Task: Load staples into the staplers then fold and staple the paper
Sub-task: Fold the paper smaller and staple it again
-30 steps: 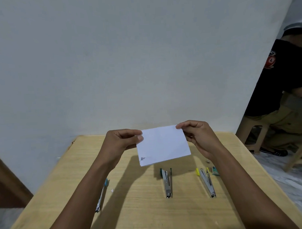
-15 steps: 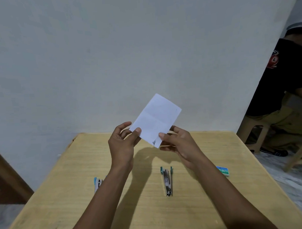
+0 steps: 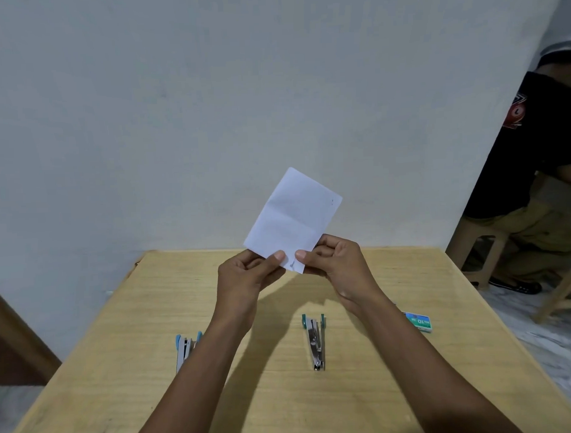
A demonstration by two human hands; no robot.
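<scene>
Both hands pinch the folded paper (image 3: 294, 216) by its lower end, above the far edge of the table (image 3: 120, 351).

Left hand (image 3: 247, 279): thumb on the front face, fingers curled behind; right hand (image 3: 338, 269): same pinch at the lower corner, thumbs nearly meeting; paper white, thin, rectangular, one crease across the middle; long axis tilted, free end pointing up and right against the wall. Table pale wood grain; metal stapler (image 3: 315, 341) with teal ends lies mid-table, long axis far-to-near; light-blue stapler (image 3: 183, 348) toward the left edge, partly hidden by the left forearm; small staple box (image 3: 419, 321) toward the right edge.
</scene>
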